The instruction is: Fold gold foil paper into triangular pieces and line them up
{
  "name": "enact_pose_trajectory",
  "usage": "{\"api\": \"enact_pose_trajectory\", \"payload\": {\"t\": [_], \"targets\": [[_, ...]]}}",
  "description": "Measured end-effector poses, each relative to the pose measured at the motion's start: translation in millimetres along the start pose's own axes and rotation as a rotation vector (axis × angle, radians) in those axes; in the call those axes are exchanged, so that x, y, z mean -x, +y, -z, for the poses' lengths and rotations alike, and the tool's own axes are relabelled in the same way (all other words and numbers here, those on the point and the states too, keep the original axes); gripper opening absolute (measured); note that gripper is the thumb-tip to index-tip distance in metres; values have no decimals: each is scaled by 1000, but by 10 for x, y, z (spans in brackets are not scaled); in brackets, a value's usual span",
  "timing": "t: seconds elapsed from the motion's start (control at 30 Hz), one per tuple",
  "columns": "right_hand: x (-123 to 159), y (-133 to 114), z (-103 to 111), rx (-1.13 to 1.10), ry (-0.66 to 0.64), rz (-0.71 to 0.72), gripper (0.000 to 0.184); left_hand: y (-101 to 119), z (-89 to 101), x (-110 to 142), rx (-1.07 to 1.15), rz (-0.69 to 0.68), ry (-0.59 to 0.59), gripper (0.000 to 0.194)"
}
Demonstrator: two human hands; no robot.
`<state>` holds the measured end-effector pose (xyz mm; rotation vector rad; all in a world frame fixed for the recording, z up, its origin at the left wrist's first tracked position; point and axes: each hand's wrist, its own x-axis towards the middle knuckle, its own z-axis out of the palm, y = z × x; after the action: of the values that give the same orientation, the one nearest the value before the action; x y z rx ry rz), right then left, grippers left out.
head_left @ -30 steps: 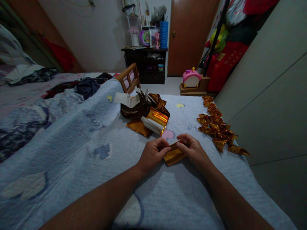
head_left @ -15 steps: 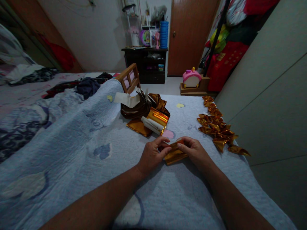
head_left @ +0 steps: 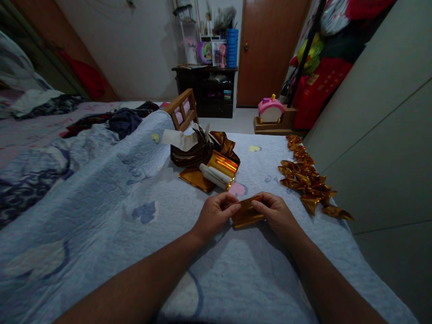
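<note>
A sheet of gold foil paper (head_left: 247, 213) is held between my two hands, just above the bedspread. My left hand (head_left: 218, 210) pinches its upper left corner between thumb and fingers. On the other side my right hand (head_left: 274, 208) grips the upper right part, thumb on the near face and fingers behind. The sheet hangs fairly flat toward me, its lower edge looking curled or folded. Past my hands lies a stack of gold and white paper (head_left: 192, 155), with a curled gold sheet (head_left: 224, 164) and white rolled paper (head_left: 216, 176) in front.
Several folded gold foil pieces (head_left: 305, 182) lie in a row along the bed's right edge. A light blue quilted bedspread (head_left: 189, 288) covers the bed. Beyond it stand a wooden bed rail (head_left: 182, 110), a dark cabinet (head_left: 205, 92) and a pink toy (head_left: 271, 110). Crumpled clothes (head_left: 124, 121) lie left.
The foil sheet between my hands looks smoother and flatter, with more of its face showing. My hands have barely moved, and the view has shifted slightly.
</note>
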<state>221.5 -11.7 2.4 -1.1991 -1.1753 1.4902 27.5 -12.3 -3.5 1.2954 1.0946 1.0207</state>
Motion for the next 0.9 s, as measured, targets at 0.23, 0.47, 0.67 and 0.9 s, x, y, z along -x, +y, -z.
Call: {"api": "enact_pose_trajectory", "payload": {"t": [0.23, 0.47, 0.67, 0.9], "targets": [[26, -34, 4, 13, -5, 12, 27, 34, -6, 10, 17, 0, -6, 21], [28, -37, 7, 16, -5, 10, 28, 3, -11, 9, 49, 3, -7, 22], [29, -35, 9, 16, -1, 11, 29, 3, -6, 14, 9, -16, 3, 22], [25, -33, 5, 30, 10, 12, 33, -2, 2, 13, -53, -44, 21, 20]]}}
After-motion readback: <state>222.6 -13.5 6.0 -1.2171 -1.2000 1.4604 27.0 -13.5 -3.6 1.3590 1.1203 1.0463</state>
